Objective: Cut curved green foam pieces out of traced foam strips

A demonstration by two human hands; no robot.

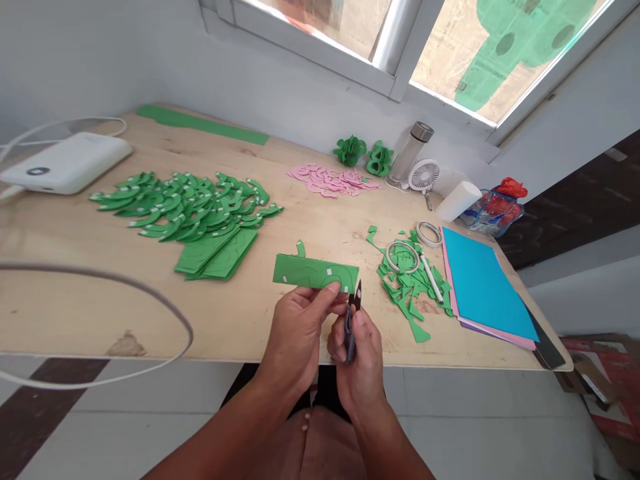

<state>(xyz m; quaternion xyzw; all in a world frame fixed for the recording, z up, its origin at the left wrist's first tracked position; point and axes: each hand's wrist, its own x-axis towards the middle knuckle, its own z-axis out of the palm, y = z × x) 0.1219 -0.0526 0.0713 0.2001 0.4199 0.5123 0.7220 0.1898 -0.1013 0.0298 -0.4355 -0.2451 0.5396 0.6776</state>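
Note:
My left hand (300,327) pinches a green paper strip (300,270) by its lower right part, thumb on top. Drawn curved outlines and small whitish patches mark the strip. In my right hand (363,350) is a pair of dark scissors (351,320), its blades pointing up at the strip's right end. Whether the blades touch the paper I cannot tell. Just beyond the strip lies a small curved green piece (301,248). To the left is a heap of cut curved green pieces (195,203), with green paper rectangles (220,253) stacked in front of it.
Green scraps (410,293), a tape roll (429,233) and a white pen (431,277) lie right, beside blue paper (485,283). Pink cutouts (330,180), a bottle (413,150) and a small fan (424,175) stand behind. A white cable (180,313) loops at left near a power bank (70,163).

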